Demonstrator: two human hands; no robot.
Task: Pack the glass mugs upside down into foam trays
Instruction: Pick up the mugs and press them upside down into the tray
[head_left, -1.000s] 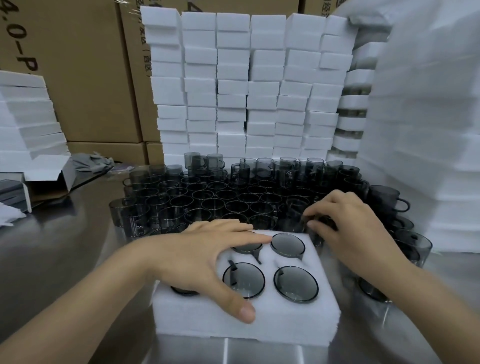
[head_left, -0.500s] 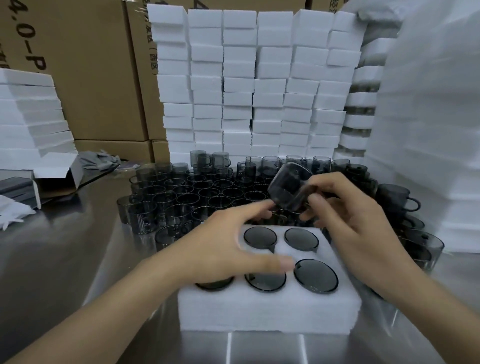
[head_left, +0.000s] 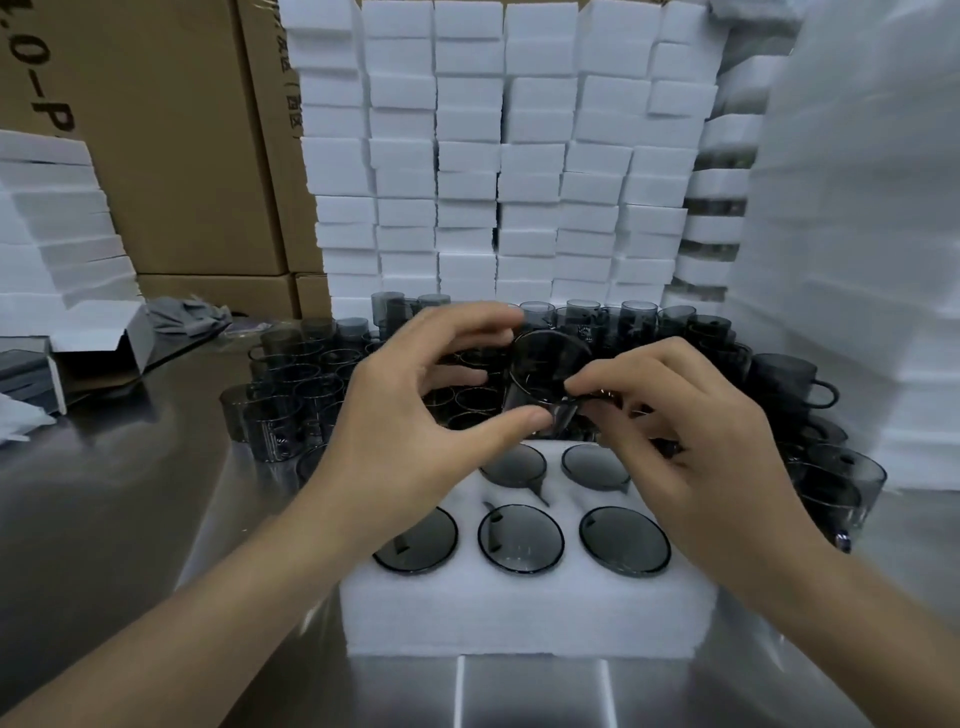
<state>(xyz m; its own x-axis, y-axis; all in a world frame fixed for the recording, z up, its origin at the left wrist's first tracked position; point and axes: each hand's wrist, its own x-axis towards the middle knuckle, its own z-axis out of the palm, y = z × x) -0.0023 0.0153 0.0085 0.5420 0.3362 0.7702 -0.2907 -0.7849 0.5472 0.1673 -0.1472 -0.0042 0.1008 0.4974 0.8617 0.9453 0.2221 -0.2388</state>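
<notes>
A white foam tray (head_left: 524, 613) sits on the steel table in front of me, with several grey glass mugs (head_left: 521, 538) set upside down in its holes. Above the tray's back edge I hold one smoky glass mug (head_left: 545, 376) tilted in the air. My right hand (head_left: 691, 436) pinches its handle. My left hand (head_left: 415, 415) curls round the mug's left side, thumb below and fingers above. The tray's back-left hole is hidden behind my left hand.
A crowd of upright grey mugs (head_left: 311, 384) covers the table behind the tray. Stacked white foam blocks (head_left: 498, 156) form a wall at the back and right. Cardboard boxes (head_left: 156, 156) and a small open box (head_left: 98, 338) stand at the left.
My right hand picked a mug from the crowd and raised it above the tray. My left hand left the tray top and came up to take the mug's side.
</notes>
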